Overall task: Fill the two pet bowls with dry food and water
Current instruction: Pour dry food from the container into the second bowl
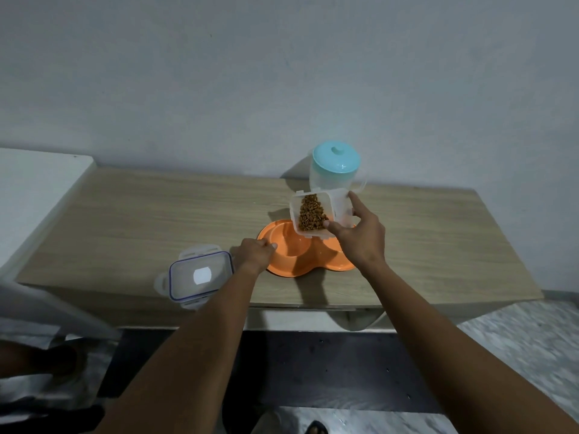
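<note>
Orange bowl (294,255) sits on the desk (156,220); the left hand (255,250) grips its rim, the right hand (360,242) holds a tilted kibble tub (319,214) above it.

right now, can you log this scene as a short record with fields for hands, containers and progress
right hand: holds clear food container, tilted over the orange double bowl
left hand: holds the bowl's left rim
kibble: all in the container, none seen in the bowl
lid: flat on table, left of bowl
pitcher: upright behind bowl, teal cap on
</note>
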Demonstrator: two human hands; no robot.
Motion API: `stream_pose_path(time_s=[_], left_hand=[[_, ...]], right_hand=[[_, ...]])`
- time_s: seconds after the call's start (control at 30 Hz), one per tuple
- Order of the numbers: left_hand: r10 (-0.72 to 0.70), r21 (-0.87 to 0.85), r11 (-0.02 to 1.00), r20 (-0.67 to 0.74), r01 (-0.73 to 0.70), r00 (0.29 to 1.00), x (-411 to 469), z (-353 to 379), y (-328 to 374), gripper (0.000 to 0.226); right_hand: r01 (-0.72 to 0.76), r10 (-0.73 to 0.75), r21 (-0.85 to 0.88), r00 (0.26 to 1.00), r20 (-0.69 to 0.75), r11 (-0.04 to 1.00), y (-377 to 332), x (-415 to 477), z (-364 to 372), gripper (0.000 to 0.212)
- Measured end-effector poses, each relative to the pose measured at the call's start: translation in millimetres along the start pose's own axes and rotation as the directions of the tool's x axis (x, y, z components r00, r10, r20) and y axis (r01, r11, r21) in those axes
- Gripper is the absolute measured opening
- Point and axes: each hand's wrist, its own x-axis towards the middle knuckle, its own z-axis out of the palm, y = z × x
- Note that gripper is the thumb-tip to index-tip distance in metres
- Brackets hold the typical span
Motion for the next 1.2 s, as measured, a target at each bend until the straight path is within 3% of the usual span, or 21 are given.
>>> stream_pose_path(time_s=[0.6, 1.2], left_hand=[[0.015, 0.016, 1.0, 0.009, -0.015, 1.0, 1.3, -1.0, 0.8, 0.037], [0.016, -0.02, 1.0, 0.016, -0.016, 1.0, 3.4, 0.1, -1.0, 0.037]], right_hand=[[0.102, -0.1, -0.108, 0.995, 0.019, 0.989, 4.2, 0.4, 8.9, 0.079], [0.131, -0.131, -0.056, 0.991, 0.015, 0.99, 2.2, -3.1, 7.2, 0.079]])
